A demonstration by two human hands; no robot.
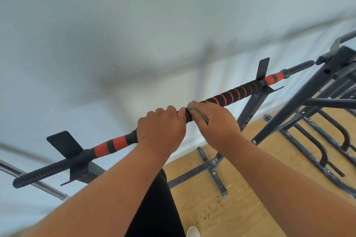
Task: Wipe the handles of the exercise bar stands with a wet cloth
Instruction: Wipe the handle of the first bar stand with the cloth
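- Two dark metal stands carry the bar: the left stand [77, 161] near the lower left, the right stand [252, 106] up toward the right, its cross-shaped foot on the wood floor [240, 188].
- One pale wall [115, 34] fills the background behind everything.
- One larger grey frame [308, 92] of tubes and braces stands at the right edge, just beside the bar's far end.
- One bar [231, 95] lies slantwise across both stand cradles, rising from lower left to upper right; its handle is black foam banded with red, and its knurled black ends stick out past each stand.
- One left hand [160, 127] is clenched round the bar near its middle, fingers curled over the top, thumb against the foam.
- One right hand [215, 123] sits just beside the left, touching the bar, fingers curved over the cloth and pressing it onto the foam.
- One grey-green cloth [199, 112], folded small, shows only as an edge between the right hand and the handle.
- One white shoe tip [192, 232] shows at the bottom edge.
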